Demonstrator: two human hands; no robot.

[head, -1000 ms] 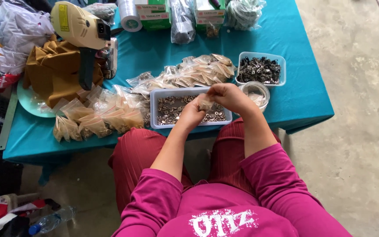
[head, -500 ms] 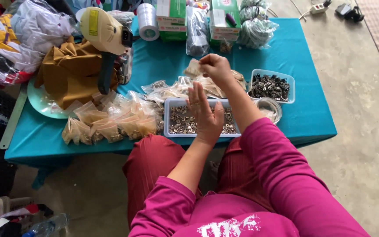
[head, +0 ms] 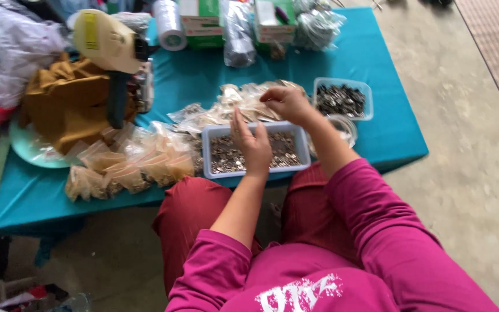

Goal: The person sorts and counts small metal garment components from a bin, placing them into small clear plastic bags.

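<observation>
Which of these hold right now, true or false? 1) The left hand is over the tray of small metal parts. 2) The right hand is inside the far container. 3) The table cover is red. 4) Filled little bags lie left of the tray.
1) True: the left hand hovers open over the grey tray of small metal parts.
2) False: the right hand is over the pile of clear bags, beside the far container.
3) False: the table cover is teal.
4) True: filled little bags lie left of the tray.
</observation>
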